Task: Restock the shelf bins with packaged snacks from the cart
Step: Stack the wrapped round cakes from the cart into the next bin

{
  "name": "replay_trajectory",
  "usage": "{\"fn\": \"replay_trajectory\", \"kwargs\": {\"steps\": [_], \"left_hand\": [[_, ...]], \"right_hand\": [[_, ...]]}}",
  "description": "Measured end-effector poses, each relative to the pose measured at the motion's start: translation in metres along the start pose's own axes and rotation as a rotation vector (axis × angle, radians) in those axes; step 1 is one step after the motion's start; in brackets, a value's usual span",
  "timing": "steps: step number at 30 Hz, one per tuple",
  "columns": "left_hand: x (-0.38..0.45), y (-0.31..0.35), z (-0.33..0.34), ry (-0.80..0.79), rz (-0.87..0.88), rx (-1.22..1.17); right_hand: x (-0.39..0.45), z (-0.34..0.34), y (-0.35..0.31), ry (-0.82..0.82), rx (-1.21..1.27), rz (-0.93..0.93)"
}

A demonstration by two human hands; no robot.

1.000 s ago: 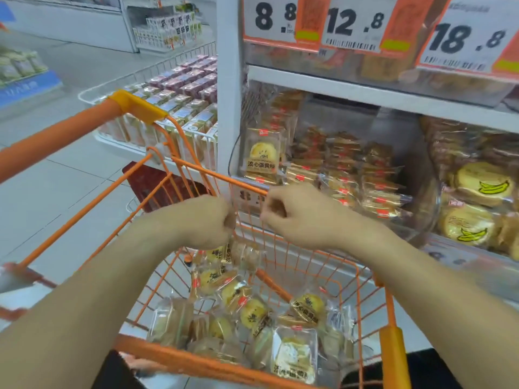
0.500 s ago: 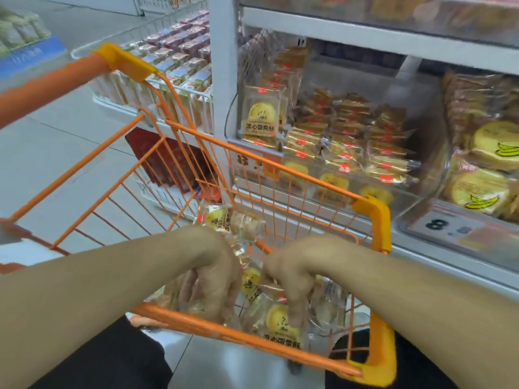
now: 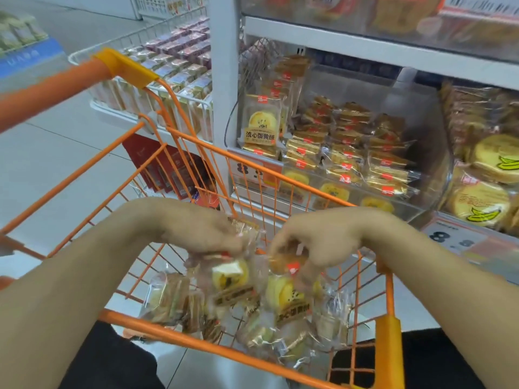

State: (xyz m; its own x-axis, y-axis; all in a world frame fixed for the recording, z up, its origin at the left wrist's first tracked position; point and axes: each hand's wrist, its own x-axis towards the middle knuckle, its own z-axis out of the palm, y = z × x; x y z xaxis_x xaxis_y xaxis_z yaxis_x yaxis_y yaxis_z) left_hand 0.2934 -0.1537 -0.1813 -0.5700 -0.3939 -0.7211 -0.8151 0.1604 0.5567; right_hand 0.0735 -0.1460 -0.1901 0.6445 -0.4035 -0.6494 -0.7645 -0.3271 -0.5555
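Both hands hover over the orange wire cart (image 3: 179,336), which holds several clear-wrapped yellow pastry packs (image 3: 289,301). My left hand (image 3: 202,228) grips a bunch of packs (image 3: 229,275) that hang below its fingers. My right hand (image 3: 314,242) pinches a brown pastry pack (image 3: 288,259) with a red label. Just beyond the cart, a clear shelf bin (image 3: 427,153) contains rows of the same snack, with one pack (image 3: 261,127) standing upright at its left.
A second bin (image 3: 488,175) of banana-marked cakes sits to the right. Orange price tags (image 3: 449,240) line the shelf edge. A white wire basket (image 3: 168,77) of boxed goods stands behind the cart, with red packets (image 3: 168,169) below it. Grey floor lies to the left.
The hands reached down into the cart from its far rim, closed on packs, and have now lifted them upward out of the pile.
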Motion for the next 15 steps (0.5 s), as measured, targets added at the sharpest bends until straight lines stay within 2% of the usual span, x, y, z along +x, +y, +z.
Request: {"fn": "replay_trajectory", "kwargs": {"steps": [4, 8, 10, 12, 15], "left_hand": [[-0.010, 0.006, -0.005, 0.240, 0.080, -0.327], [-0.002, 0.005, -0.009, 0.400, 0.126, -0.642], [-0.001, 0.010, -0.008, 0.432, 0.143, -0.819], [0.002, 0.013, -0.007, 0.431, 0.192, -0.915], [0.004, 0.021, -0.003, 0.503, 0.203, -0.976]], "right_hand": [[-0.028, -0.018, 0.018, 0.235, 0.331, -0.168], [-0.027, -0.020, 0.020, 0.437, 0.888, -0.393], [-0.018, -0.017, 0.021, 0.550, 1.138, -0.470], [-0.007, -0.013, 0.018, 0.671, 1.238, -0.506], [-0.001, -0.006, 0.005, 0.858, 1.105, -0.421]]}}
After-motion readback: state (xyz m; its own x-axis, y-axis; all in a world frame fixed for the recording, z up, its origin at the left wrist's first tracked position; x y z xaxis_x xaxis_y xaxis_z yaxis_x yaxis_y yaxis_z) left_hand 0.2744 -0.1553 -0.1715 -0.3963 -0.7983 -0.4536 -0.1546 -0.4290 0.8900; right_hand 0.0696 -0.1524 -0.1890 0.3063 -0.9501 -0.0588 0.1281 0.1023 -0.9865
